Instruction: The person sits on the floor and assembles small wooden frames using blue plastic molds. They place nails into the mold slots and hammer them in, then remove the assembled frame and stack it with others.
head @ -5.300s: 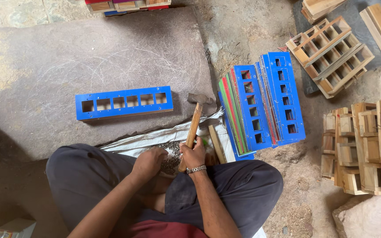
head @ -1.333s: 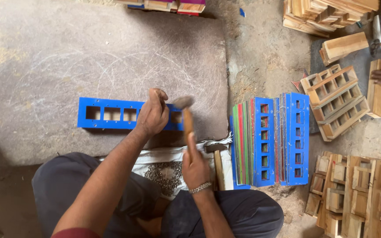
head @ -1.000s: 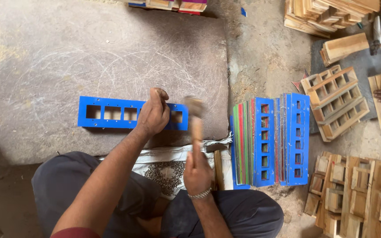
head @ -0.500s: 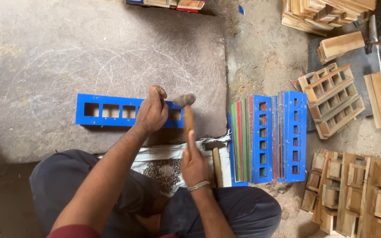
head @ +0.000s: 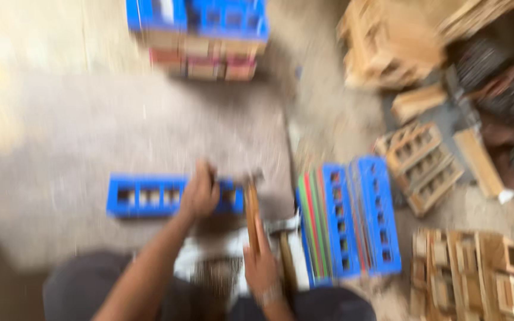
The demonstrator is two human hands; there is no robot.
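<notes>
The view is badly blurred. A long blue wooden frame with several square openings [head: 150,195] lies on a grey stone slab [head: 120,131]. My left hand [head: 199,193] rests on the frame's right part, fingers curled over its top edge. My right hand [head: 261,266] grips the wooden handle of a hammer [head: 251,208], whose head is beside the frame's right end, close to my left hand.
A row of blue, green and red painted frames [head: 346,220] stands on edge to the right. Unpainted wooden frames [head: 429,160] lie further right and at lower right [head: 483,273]. More painted frames [head: 200,35] are stacked at the top. Another person's arm [head: 507,89] shows at upper right.
The camera has swung upward and blurred, showing more of the far stacks. The hammer has been rising and falling beside the frame's right end; my left hand stays on the frame.
</notes>
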